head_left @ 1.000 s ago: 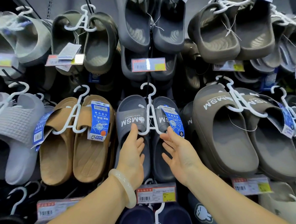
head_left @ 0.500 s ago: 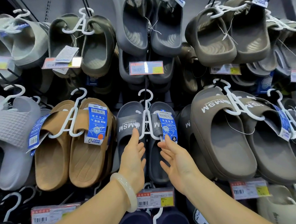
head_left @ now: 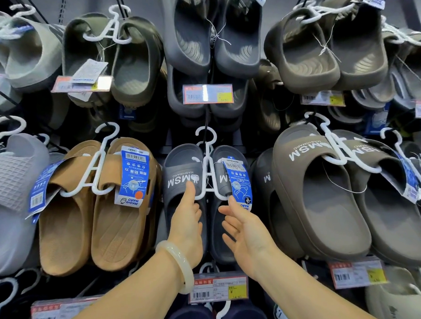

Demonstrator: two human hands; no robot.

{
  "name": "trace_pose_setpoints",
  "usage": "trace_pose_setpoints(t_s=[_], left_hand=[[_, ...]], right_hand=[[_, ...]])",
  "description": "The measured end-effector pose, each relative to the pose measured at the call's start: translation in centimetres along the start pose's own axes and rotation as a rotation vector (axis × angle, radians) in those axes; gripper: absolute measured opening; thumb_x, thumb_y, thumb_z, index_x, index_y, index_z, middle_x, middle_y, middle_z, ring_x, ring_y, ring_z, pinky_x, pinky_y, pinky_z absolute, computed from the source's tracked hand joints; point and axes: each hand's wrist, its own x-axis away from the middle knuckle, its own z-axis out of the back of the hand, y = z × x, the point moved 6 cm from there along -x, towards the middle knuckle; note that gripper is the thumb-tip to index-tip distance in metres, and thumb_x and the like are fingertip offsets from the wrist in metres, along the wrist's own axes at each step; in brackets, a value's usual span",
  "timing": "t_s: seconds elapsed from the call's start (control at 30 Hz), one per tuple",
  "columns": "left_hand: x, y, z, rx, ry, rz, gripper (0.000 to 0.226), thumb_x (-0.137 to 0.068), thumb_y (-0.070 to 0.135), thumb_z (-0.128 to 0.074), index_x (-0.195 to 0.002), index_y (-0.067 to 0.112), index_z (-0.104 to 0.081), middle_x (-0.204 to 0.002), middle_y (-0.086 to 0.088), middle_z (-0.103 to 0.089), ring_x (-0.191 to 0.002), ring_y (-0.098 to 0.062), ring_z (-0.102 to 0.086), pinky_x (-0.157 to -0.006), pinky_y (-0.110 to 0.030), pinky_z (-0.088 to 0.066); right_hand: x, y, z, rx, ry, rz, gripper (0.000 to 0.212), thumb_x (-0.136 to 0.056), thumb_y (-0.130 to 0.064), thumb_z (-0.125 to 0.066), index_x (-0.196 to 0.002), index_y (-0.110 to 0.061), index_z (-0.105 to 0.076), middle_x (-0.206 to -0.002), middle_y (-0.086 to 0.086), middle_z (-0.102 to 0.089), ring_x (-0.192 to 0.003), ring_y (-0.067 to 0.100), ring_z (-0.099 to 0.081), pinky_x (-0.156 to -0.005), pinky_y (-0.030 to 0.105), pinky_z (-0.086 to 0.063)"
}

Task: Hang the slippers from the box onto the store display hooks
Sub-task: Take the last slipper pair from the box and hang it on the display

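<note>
A dark grey pair of slippers marked MSM hangs on a white plastic hanger from a display hook in the middle of the wall. My left hand, a pale bangle on its wrist, lies flat against the left slipper with a fingertip at the strap's lower edge. My right hand is spread with relaxed fingers in front of the right slipper, its fingertip at the blue tag. Neither hand grips anything. The box is out of view.
Tan slippers hang to the left and large brown-grey MSM slippers to the right. Grey and olive pairs fill the row above. Price labels sit on the hook ends below and above. Navy slippers hang underneath.
The view has shifted slightly, so the grey pair sits lower in the frame. Both hands stay on the pair, with the fingers barely moved.
</note>
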Motion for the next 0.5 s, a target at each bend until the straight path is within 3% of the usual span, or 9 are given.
trace_pose_setpoints(t_s=[0.23, 0.27, 0.33, 0.37, 0.4, 0.47, 0.5], left_hand=[[-0.8, -1.1, 0.4, -0.053, -0.036, -0.008, 0.067, -0.091, 0.053, -0.041, -0.144, 0.015, -0.028, -0.151, -0.005, -0.031, -0.139, -0.017, -0.031, -0.117, -0.035, -0.021], [-0.7, -1.2, 0.4, -0.101, -0.041, -0.028, 0.059, -0.091, 0.051, -0.041, -0.139, 0.018, -0.037, -0.147, -0.002, -0.038, -0.135, -0.015, -0.037, -0.114, -0.034, -0.025], [-0.4, -1.2, 0.4, -0.205, -0.037, -0.086, 0.026, -0.091, 0.049, -0.044, -0.109, 0.031, -0.052, -0.119, 0.010, -0.054, -0.112, -0.006, -0.050, -0.100, -0.029, -0.032], [-0.1, -1.1, 0.2, -0.251, -0.042, -0.113, 0.017, -0.090, 0.048, -0.046, -0.099, 0.034, -0.052, -0.107, 0.015, -0.054, -0.102, -0.001, -0.050, -0.094, -0.027, -0.032], [0.0, -1.1, 0.3, -0.290, -0.038, -0.142, 0.018, -0.090, 0.046, -0.048, -0.101, 0.032, -0.053, -0.105, 0.016, -0.054, -0.098, 0.001, -0.050, -0.091, -0.026, -0.032], [0.1, -0.6, 0.9, -0.396, 0.029, -0.239, 0.038, -0.087, 0.039, -0.056, -0.120, 0.019, -0.053, -0.119, 0.007, -0.054, -0.107, -0.005, -0.051, -0.092, -0.024, -0.035], [0.2, -0.1, 1.3, -0.478, 0.076, -0.304, 0.043, -0.086, 0.034, -0.061, -0.124, 0.015, -0.050, -0.125, 0.002, -0.053, -0.112, -0.010, -0.051, -0.092, -0.023, -0.036]], right_hand=[[-0.8, 0.7, 0.3, -0.007, -0.012, 0.004, 0.027, -0.087, -0.040, -0.057, -0.094, -0.016, -0.067, -0.102, -0.009, -0.059, -0.132, 0.018, -0.040, -0.111, 0.035, -0.031], [-0.9, 0.8, 0.4, -0.003, -0.015, 0.013, 0.026, -0.087, -0.040, -0.057, -0.094, -0.017, -0.067, -0.103, -0.009, -0.059, -0.130, 0.017, -0.040, -0.111, 0.035, -0.031], [-0.8, 0.7, 0.5, 0.033, -0.005, 0.040, 0.024, -0.086, -0.040, -0.058, -0.089, -0.018, -0.068, -0.108, -0.008, -0.061, -0.122, 0.014, -0.045, -0.109, 0.034, -0.033], [-0.7, 0.5, 0.5, 0.079, 0.014, 0.064, 0.021, -0.086, -0.038, -0.060, -0.084, -0.018, -0.067, -0.108, -0.006, -0.063, -0.114, 0.012, -0.048, -0.104, 0.032, -0.037], [-0.5, 0.1, 0.6, 0.154, 0.049, 0.108, 0.019, -0.086, -0.035, -0.062, -0.078, -0.017, -0.066, -0.102, -0.003, -0.065, -0.101, 0.011, -0.052, -0.094, 0.028, -0.042], [0.1, -1.3, 0.7, 0.435, 0.124, 0.283, 0.020, -0.084, -0.028, -0.065, -0.067, -0.019, -0.061, -0.080, 0.001, -0.066, -0.077, 0.012, -0.055, -0.069, 0.021, -0.043], [0.6, -2.2, 0.5, 0.632, 0.142, 0.402, 0.020, -0.084, -0.025, -0.066, -0.065, -0.020, -0.060, -0.078, 0.001, -0.065, -0.075, 0.016, -0.057, -0.066, 0.021, -0.042]])
